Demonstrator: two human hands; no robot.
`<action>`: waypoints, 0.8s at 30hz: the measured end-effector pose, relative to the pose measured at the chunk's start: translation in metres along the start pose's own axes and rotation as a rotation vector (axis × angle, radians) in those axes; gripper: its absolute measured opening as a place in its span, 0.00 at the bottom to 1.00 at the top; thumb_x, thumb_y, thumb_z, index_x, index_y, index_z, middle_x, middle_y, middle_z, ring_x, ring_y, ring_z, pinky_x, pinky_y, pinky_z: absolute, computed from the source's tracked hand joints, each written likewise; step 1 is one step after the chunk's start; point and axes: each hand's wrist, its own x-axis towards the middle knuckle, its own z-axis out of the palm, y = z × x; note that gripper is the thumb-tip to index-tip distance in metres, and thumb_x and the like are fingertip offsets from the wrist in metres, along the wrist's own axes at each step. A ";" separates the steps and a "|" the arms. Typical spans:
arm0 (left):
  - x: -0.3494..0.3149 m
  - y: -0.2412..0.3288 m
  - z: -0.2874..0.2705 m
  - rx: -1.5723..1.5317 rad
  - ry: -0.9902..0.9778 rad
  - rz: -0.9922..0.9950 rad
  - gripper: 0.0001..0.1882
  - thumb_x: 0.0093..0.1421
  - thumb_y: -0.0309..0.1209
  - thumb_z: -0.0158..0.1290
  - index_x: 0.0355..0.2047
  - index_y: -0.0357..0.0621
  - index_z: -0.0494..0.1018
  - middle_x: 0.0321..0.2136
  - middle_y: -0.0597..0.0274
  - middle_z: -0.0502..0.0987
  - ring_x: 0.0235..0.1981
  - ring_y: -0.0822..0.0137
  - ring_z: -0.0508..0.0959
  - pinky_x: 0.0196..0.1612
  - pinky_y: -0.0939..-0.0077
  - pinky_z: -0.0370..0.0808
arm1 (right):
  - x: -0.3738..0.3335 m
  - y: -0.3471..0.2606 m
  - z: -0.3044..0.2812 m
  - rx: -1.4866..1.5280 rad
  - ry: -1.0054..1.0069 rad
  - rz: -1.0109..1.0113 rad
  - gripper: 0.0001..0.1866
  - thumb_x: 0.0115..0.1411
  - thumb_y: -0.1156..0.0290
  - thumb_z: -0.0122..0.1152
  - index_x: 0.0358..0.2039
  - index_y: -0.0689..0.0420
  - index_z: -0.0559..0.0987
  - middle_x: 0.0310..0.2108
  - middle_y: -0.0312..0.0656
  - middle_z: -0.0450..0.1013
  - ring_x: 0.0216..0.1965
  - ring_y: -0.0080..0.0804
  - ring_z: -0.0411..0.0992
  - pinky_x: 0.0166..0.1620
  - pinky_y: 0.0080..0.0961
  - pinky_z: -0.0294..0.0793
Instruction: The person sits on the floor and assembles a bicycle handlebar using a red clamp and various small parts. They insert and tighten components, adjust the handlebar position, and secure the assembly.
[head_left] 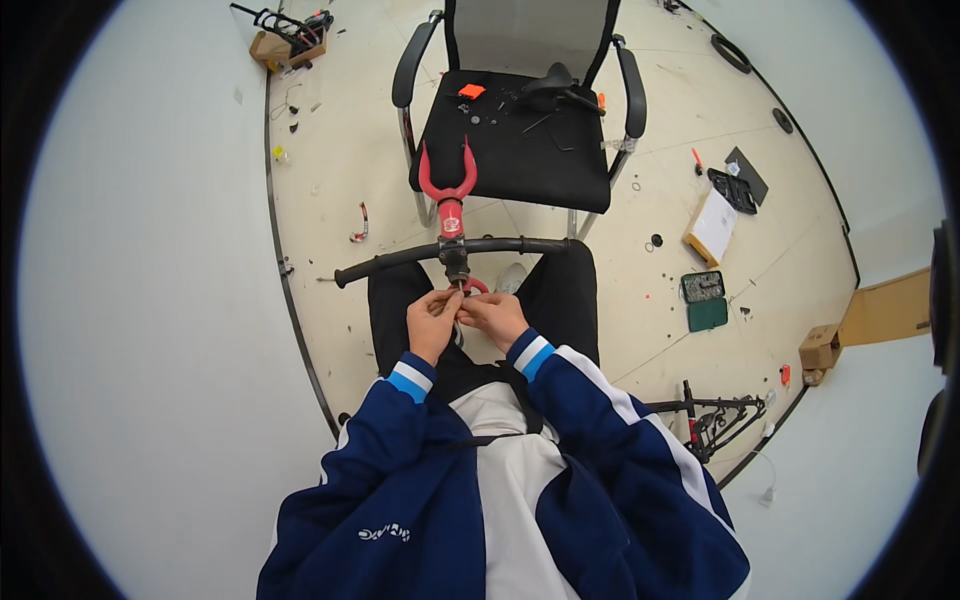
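Note:
A black bicycle handlebar (510, 244) lies across my knees, its stem (454, 262) clamped at the middle. Beyond the stem, a red fork (450, 185) points its two prongs at the chair seat. My left hand (432, 325) and my right hand (495, 316) meet at the near end of the stem, fingertips pinched together. Between them shows a thin, pale metal piece, too small to name; the fingers cover most of it. Another red curved part (478, 286) sits just behind my right fingers, partly hidden.
In front stands a black office chair (515, 180) bearing a bicycle saddle (550, 85), an orange item (471, 91) and small loose parts. On the floor at right lie a green case (707, 315), a white box (712, 228) and a black bicycle frame (715, 415). A wall (150, 300) rises at left.

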 end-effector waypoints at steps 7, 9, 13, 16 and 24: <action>0.003 0.001 0.000 0.011 0.030 0.022 0.09 0.62 0.26 0.61 0.39 0.29 0.80 0.32 0.58 0.83 0.32 0.74 0.81 0.36 0.82 0.78 | 0.013 0.010 -0.001 0.111 -0.018 0.027 0.13 0.63 0.75 0.64 0.44 0.70 0.78 0.37 0.45 0.79 0.37 0.31 0.80 0.42 0.21 0.83; 0.004 -0.002 0.000 0.003 0.026 0.019 0.09 0.62 0.25 0.60 0.39 0.29 0.80 0.32 0.58 0.83 0.32 0.74 0.81 0.36 0.82 0.78 | 0.017 0.014 -0.006 0.208 -0.045 0.039 0.12 0.63 0.75 0.63 0.45 0.69 0.77 0.39 0.45 0.79 0.39 0.31 0.80 0.45 0.22 0.82; 0.007 -0.006 -0.002 0.015 0.045 0.011 0.10 0.63 0.26 0.59 0.40 0.29 0.80 0.34 0.58 0.83 0.33 0.74 0.81 0.38 0.82 0.77 | 0.014 0.020 -0.003 0.381 -0.081 0.053 0.11 0.64 0.76 0.62 0.45 0.68 0.77 0.42 0.44 0.78 0.43 0.31 0.79 0.50 0.24 0.81; 0.006 -0.004 -0.002 0.016 0.055 0.004 0.10 0.64 0.26 0.58 0.41 0.29 0.80 0.35 0.58 0.83 0.35 0.73 0.81 0.41 0.82 0.77 | 0.010 0.027 0.003 0.454 -0.028 0.040 0.11 0.65 0.77 0.60 0.46 0.68 0.77 0.44 0.44 0.78 0.45 0.32 0.78 0.52 0.25 0.80; 0.001 -0.011 -0.006 0.014 0.159 -0.047 0.11 0.66 0.31 0.57 0.37 0.31 0.81 0.31 0.63 0.82 0.30 0.76 0.79 0.35 0.83 0.74 | -0.002 0.025 0.016 0.392 0.024 0.054 0.13 0.68 0.72 0.58 0.50 0.66 0.75 0.44 0.43 0.78 0.46 0.31 0.78 0.51 0.25 0.79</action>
